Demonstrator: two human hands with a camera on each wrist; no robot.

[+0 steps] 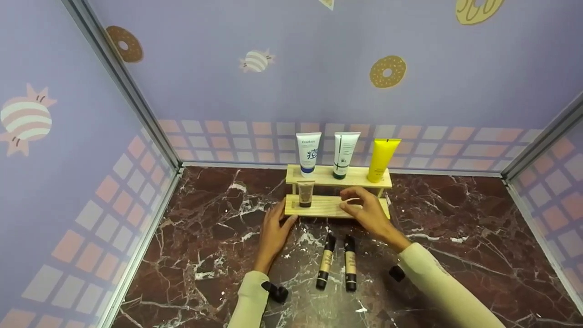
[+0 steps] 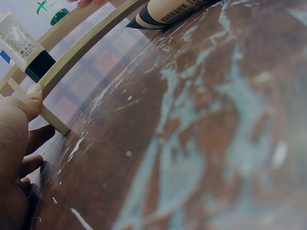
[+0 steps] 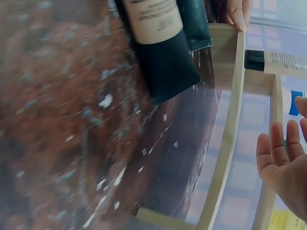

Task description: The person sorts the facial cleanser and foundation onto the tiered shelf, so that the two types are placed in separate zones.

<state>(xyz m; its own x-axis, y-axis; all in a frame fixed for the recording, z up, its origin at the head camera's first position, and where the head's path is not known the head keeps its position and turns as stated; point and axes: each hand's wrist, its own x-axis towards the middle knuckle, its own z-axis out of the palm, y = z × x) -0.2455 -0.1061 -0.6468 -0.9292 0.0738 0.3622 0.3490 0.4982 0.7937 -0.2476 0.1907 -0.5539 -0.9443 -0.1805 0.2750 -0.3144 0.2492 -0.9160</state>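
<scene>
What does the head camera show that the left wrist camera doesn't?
Head only: the yellow tube on the two-tier wooden rack, and the right hand above its lower shelf.
Left wrist only: the left hand's thumb pressed against the rack's frame.
Both: the rack, the left hand and the brown marble tabletop.

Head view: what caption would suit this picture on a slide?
Two hands, left hand and right hand, at a wooden rack holding tubes, two beige tubes lying on the marble table.
</scene>
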